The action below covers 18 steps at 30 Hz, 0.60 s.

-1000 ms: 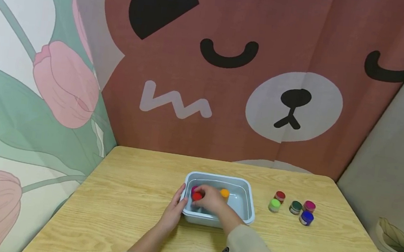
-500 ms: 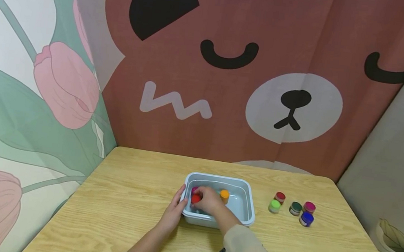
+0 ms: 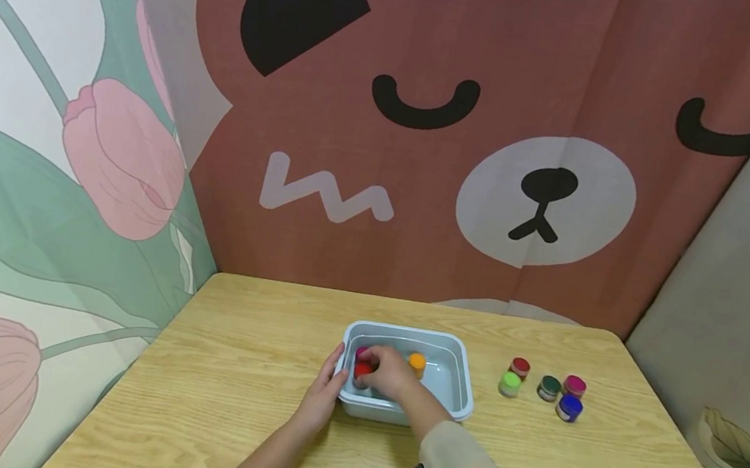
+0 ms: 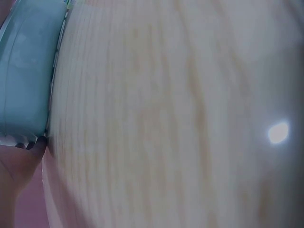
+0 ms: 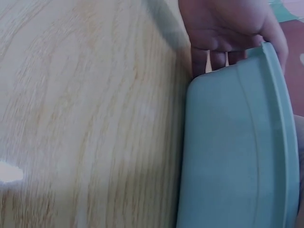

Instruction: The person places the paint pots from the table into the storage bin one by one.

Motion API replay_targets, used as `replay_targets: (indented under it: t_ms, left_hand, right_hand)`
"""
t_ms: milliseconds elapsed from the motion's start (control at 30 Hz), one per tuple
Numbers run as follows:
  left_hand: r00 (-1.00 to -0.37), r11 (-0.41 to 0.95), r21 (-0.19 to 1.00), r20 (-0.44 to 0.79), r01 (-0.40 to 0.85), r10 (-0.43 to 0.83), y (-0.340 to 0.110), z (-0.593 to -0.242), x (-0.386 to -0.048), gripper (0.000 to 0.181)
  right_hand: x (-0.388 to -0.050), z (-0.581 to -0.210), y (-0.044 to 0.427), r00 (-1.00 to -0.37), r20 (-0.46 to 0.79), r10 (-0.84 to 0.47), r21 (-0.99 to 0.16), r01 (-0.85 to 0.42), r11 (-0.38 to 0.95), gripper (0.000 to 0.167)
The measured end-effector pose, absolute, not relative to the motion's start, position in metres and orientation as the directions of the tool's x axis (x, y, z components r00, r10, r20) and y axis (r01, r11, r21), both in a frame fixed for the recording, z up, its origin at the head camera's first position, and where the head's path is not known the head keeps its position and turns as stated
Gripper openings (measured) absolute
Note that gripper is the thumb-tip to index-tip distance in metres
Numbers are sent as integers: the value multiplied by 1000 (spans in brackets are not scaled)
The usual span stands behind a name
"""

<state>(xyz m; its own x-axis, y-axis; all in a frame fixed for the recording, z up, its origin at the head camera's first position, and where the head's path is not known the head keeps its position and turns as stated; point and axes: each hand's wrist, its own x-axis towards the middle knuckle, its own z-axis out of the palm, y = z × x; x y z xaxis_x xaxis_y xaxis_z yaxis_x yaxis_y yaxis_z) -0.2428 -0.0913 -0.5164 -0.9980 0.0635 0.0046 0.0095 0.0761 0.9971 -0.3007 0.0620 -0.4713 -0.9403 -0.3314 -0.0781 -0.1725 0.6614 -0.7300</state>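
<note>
Right hand (image 3: 390, 374) is pinching the red jar (image 3: 362, 371), which is now lying slightly lower and toward 7 o'clock versus a second ago, near the tub's (image 3: 375, 411) 9 o'clock wall, with the purple jar (image 3: 360, 352) just beyond at 12. Left hand (image 3: 319, 397) is gripping the tub's 9 o'clock side, thumb over the rim. My read: the jar is getting seated but not released; can't tell if it's touching bottom, and five more jars (image 3: 548, 388) are standing outside at 3.
</note>
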Motion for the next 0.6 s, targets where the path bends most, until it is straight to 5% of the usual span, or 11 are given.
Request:
replay_targets:
  t_ms: [333,600]
  left_hand:
    - [-999,85,996,-12,-8,52,-90,-515,-243,56]
    - [-999,89,996,-21,-16,48,-89,-514,-240,55]
  right_hand:
    - [-294,-465,82,-949,52,-310,-759,-239,606,35]
    - [-289,-456,101,-961,29,-275,-801,-187,569,38]
